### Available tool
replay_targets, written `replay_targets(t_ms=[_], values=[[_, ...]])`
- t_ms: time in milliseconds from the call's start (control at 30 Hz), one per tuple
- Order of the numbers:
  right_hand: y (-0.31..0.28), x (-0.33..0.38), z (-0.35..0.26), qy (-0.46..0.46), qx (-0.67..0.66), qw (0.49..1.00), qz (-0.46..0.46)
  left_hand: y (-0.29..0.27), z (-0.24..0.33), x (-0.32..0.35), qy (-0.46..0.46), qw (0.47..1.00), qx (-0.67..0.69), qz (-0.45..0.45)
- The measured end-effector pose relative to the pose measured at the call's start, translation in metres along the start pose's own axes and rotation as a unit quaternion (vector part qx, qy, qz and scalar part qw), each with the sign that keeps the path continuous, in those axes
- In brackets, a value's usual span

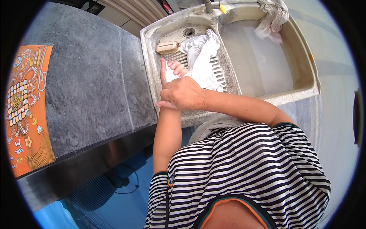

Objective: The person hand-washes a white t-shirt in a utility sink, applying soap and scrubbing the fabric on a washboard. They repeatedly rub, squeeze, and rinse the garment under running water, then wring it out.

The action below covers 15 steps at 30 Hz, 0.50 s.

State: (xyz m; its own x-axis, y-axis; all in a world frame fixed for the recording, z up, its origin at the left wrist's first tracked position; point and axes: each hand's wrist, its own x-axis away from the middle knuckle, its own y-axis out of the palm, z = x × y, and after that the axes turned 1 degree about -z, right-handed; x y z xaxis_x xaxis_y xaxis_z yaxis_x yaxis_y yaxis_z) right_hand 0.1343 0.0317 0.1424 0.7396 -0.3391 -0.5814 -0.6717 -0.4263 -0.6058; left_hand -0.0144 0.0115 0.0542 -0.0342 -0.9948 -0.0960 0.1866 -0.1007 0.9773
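Note:
Both my hands are together over the left basin of a stone double sink [148,78]. My left hand [177,69] has its fingers curled on a wet white cloth [200,63], with one digit stretched out along the cloth's left side. Crossing from the right, my right hand [183,92] lies closed over the left palm and wrist. Cloth shows at its knuckles, but the grip underneath is partly hidden. The rest of the cloth spreads over the ribbed washboard [218,71] of the basin. Beyond my hands, a beige scrubbing brush [167,47] rests near the basin's left wall.
Cloudy water [255,63] stands in the right basin, where pale wet cloth [275,19] hangs over the far corner. A tap [209,7] rises at the back, by a drain [188,32]. Left is a grey countertop [91,76] with an orange patterned mat [28,110].

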Motion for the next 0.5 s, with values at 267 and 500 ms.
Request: replay_targets(t_ms=[267,500], values=[[-0.017,-0.039,0.071,0.240,0.073,0.968,0.008,0.067,-0.058,-0.024,0.069,0.921,-0.175,0.341],[0.014,-0.004,0.031,0.102,0.025,0.995,0.005,-0.017,-0.034,0.016,0.136,0.970,-0.164,0.119]])
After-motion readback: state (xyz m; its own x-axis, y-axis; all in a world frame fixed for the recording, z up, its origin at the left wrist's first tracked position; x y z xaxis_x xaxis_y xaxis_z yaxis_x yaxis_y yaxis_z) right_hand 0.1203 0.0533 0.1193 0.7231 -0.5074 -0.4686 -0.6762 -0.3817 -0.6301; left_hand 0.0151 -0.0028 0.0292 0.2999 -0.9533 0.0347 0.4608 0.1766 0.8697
